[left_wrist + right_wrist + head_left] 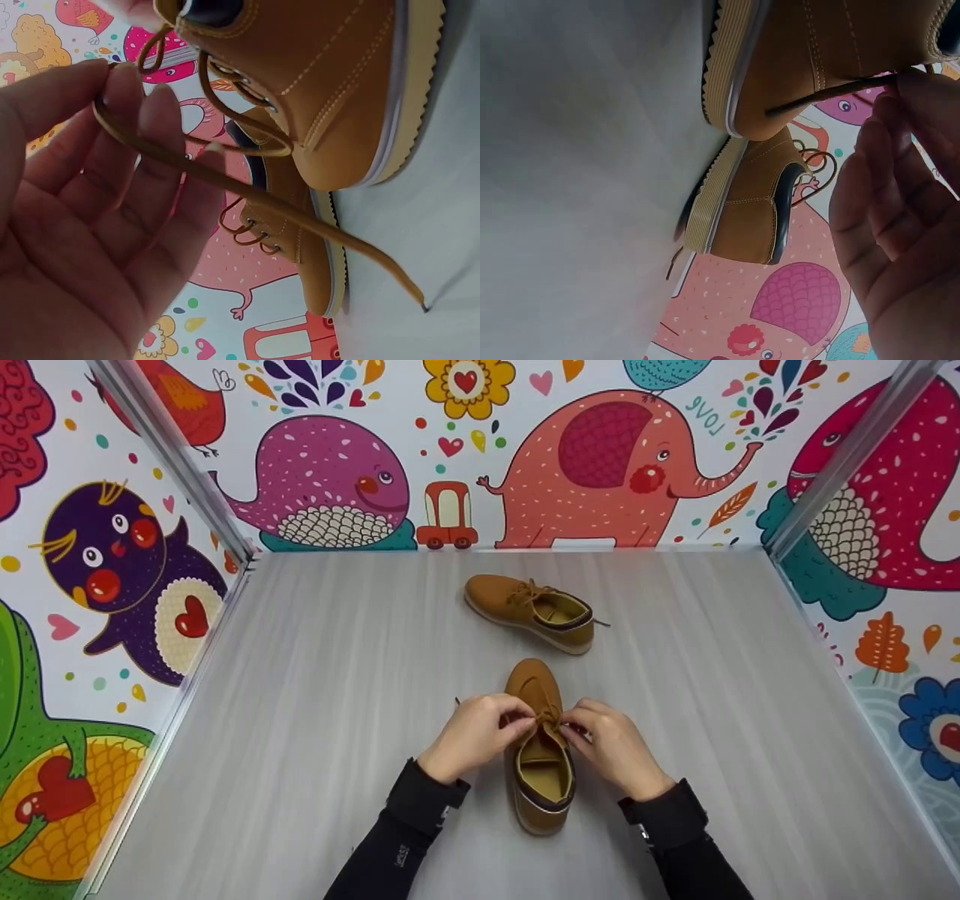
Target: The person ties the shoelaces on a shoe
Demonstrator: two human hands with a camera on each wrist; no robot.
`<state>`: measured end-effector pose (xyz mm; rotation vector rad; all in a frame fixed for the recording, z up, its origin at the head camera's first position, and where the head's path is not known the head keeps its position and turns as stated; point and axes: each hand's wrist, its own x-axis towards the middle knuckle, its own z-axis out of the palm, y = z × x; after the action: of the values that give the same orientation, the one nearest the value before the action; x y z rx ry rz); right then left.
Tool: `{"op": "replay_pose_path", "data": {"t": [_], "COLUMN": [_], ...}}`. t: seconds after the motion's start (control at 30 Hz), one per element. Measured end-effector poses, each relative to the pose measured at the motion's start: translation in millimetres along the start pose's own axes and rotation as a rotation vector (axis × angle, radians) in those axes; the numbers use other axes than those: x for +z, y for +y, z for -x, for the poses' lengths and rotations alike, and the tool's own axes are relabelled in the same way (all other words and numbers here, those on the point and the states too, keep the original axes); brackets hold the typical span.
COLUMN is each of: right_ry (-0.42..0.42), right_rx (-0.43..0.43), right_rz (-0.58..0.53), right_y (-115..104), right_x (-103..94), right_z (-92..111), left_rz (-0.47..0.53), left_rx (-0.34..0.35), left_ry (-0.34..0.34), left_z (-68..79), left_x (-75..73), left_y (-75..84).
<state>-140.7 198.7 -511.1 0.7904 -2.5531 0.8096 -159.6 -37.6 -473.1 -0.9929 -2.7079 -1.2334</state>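
Note:
A tan lace-up shoe (531, 679) stands upright on the floor between my hands, toe pointing away. My left hand (476, 733) is on the left side of its laces, pinching a brown shoelace (262, 199) between thumb and forefinger. In the left wrist view the lace's loose end trails past the other fingers. On the opposite side, my right hand (616, 746) pinches another lace end (829, 95) near the shoe's tongue. The laces cross over the tongue, where the fingertips partly hide them.
Farther off lies the matching tan shoe (499, 601), toe to the left, with its lace tied in a bow and one end sticking out at the heel. The grey floor (337, 660) is bounded by cartoon-printed panels (330, 472) with metal edges.

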Motion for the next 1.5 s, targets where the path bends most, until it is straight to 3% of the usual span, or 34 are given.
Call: {"op": "replay_pose_path", "data": {"t": [0.2, 0.37, 0.53, 0.7, 0.9, 1.07, 1.27, 1.5], "right_ry": [-0.011, -0.057, -0.044, -0.038, -0.090, -0.056, -0.052, -0.046], "right_rx": [0.036, 0.143, 0.225, 0.184, 0.027, -0.059, -0.049, 0.079], "right_rz": [0.031, 0.155, 0.264, 0.218, 0.113, 0.108, 0.103, 0.171], "right_y": [15, 46, 64, 46, 11, 3, 13, 33], "right_x": [-6.1, -22.0, -36.8, -32.3, -13.3, -4.4, -7.4, -25.8], "right_z": [11, 28, 38, 26, 5, -1, 6, 21], "left_rz": [0.015, 0.015, 0.002, -0.007, -0.009, -0.014, -0.033, -0.118], "left_rx": [0.004, -0.016, -0.037, -0.035, -0.031, -0.026, -0.024, -0.094], "left_ry": [0.009, 0.016, 0.019, 0.021, 0.029, 0.044, 0.040, 0.067], "left_z": [2.0, 5.7, 9.4, 9.7, 9.2, 10.9, 13.8, 23.6], "left_x": [-1.9, -3.1, -4.3, -4.4, -3.9, -4.6, -9.2, -24.3], "left_y": [-5.3, -11.8, -14.0, -14.0, -13.0, -13.4, -17.8, -30.4]}}
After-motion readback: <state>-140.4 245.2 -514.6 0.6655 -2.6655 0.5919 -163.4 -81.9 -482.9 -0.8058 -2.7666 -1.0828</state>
